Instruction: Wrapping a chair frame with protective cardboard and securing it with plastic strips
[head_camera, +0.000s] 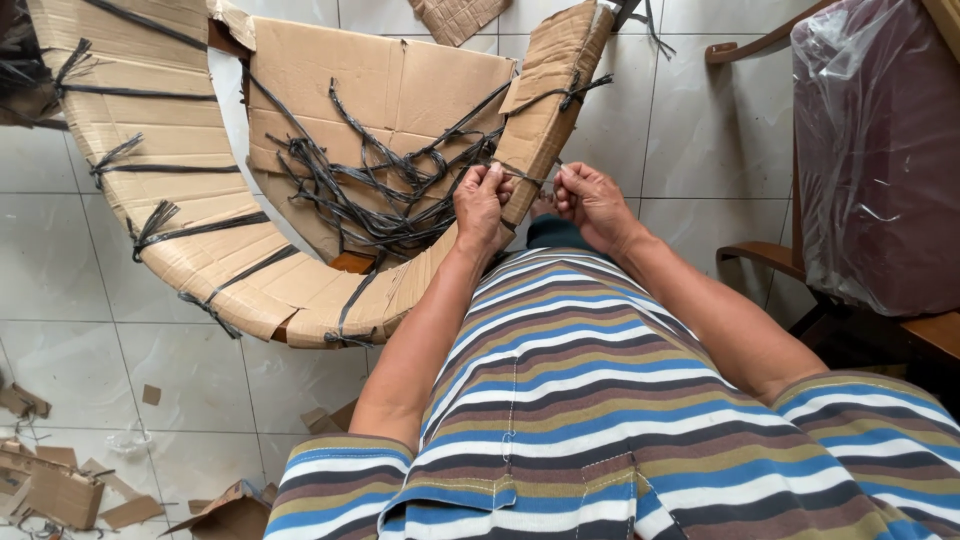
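Our left hand (483, 205) and right hand (592, 203) pinch a black strap (540, 182) at the cardboard arc's (200, 250) end edge, apparently taut. Tiled floor (60, 280) lies open leftward; a chair (860, 290) crowds right.

A curved object wrapped in brown cardboard (200, 250) fills the upper left and centre of the frame, bound at intervals with black plastic straps (190, 232). Inside its curve lies a flat brown cardboard sheet (370, 90) with a tangle of loose black straps on it. Torn brown cardboard scraps (60, 490) lie on the floor in the lower left corner. At the upper right, clear plastic wrapping (880, 140) covers a dark red cushion. No labels, signs or screens show.
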